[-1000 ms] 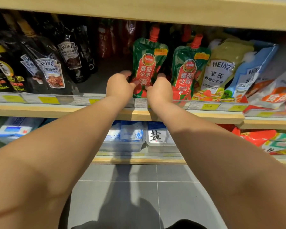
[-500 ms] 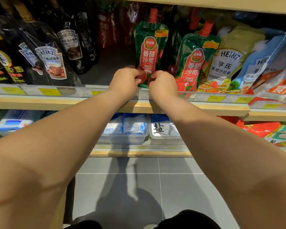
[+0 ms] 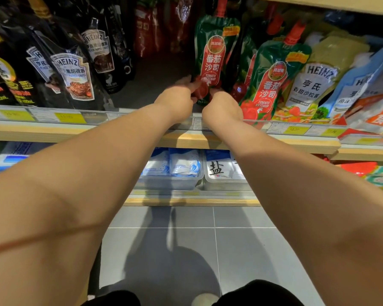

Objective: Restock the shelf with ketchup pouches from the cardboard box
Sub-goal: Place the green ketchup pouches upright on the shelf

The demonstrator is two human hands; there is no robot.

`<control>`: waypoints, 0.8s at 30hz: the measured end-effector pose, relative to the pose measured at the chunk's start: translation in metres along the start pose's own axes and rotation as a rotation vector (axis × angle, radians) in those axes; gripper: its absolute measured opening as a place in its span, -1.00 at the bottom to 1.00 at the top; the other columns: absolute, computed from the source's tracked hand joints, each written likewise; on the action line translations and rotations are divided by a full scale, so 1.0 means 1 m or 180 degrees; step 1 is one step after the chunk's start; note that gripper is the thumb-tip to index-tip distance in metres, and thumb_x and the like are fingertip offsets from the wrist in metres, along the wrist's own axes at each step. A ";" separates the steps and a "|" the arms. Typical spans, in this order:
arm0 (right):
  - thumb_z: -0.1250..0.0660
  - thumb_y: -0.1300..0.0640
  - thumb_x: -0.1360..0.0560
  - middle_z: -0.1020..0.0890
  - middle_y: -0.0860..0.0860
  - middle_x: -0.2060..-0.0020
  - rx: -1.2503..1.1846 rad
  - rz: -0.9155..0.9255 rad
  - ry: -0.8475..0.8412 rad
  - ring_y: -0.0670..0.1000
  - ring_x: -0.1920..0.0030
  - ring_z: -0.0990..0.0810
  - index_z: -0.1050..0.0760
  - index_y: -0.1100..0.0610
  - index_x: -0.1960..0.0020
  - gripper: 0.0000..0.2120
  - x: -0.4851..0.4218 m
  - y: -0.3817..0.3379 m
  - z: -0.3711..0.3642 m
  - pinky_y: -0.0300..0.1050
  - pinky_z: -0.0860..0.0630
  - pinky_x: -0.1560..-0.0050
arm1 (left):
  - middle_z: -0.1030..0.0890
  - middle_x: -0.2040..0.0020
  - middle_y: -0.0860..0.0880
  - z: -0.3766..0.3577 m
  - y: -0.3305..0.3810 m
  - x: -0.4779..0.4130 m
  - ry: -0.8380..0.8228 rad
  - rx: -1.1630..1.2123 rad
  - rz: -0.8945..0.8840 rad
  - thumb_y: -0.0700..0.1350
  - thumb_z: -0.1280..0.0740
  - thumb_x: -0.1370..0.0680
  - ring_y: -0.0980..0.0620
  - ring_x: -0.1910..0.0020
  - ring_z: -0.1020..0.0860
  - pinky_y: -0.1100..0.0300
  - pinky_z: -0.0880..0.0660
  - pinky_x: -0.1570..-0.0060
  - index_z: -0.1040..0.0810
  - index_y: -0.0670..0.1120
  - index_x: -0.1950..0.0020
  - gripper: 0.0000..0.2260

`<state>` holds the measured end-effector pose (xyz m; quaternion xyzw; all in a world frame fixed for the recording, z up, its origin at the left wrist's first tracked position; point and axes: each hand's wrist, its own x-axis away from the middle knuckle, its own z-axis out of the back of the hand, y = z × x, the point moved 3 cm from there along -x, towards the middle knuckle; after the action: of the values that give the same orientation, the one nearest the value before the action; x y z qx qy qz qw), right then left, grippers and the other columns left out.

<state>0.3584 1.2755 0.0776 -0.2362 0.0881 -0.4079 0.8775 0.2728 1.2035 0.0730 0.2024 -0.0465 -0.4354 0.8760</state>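
**Item:** ketchup pouch (image 3: 215, 60), green and red with a red spout cap. It stands upright on the shelf (image 3: 53, 131), behind the price rail, in the open bay between the dark Heinz pouches (image 3: 73, 78) and a second ketchup pouch (image 3: 272, 80).

**Hold:** the left grip (image 3: 175, 102) and right grip (image 3: 222, 104) each pinch a bottom corner of the pouch, fingers curled in at its base. Holding it low on both sides probably serves to spread the soft gusset, so the pouch stands square with its label facing out rather than sagging onto its leaning neighbour.

**Adjacent stock:** pale Heinz dressing pouch (image 3: 314, 85) further right; salt tubs (image 3: 219, 171) on the shelf below.

**Cardboard box:** not in view.

**Change against half a second earlier:** both grips remain at the pouch base and the pouch remains upright. The view sits closer and lower, so the board above is nearly out of frame. The left fingers are now motion-blurred.
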 end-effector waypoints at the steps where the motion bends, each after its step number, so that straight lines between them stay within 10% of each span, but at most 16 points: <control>1: -0.25 0.24 -0.47 -0.57 0.10 -0.17 -0.0069 0.0091 0.0052 0.17 -0.13 -0.54 -0.46 0.07 -0.26 -0.64 0.004 0.000 0.000 -0.08 -0.42 0.06 | -0.12 -0.54 -0.12 0.001 -0.001 0.004 -0.0010 0.0034 0.0035 -0.14 -0.17 -0.60 -0.15 -0.49 -0.14 0.03 -0.13 -0.42 -0.15 0.02 -0.51 -0.52; 8: -0.13 0.29 -0.51 -0.45 0.08 -0.34 -0.0316 0.1011 0.0481 0.06 -0.37 -0.31 -0.40 0.13 -0.36 -0.57 0.070 -0.011 -0.007 -0.12 -0.23 -0.38 | -0.37 -0.42 -0.09 0.021 -0.028 0.086 0.0650 0.0647 -0.0120 -0.11 -0.27 -0.55 -0.10 -0.40 -0.31 0.04 -0.25 -0.38 -0.30 -0.04 -0.45 -0.54; 24: -0.20 0.24 -0.50 -0.54 0.07 -0.25 -0.0628 0.1026 -0.0775 0.07 -0.27 -0.46 -0.47 0.09 -0.30 -0.62 0.285 -0.112 -0.195 -0.08 -0.33 -0.30 | -0.53 -0.24 -0.11 0.011 -0.242 0.358 0.0208 0.0782 0.1132 -0.14 -0.31 -0.51 -0.09 -0.18 -0.50 0.12 -0.40 -0.15 -0.45 -0.02 -0.34 -0.62</control>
<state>0.4009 0.9304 -0.0275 -0.3513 0.0576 -0.2202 0.9082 0.3112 0.7897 -0.0467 0.3103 -0.1058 -0.2583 0.9087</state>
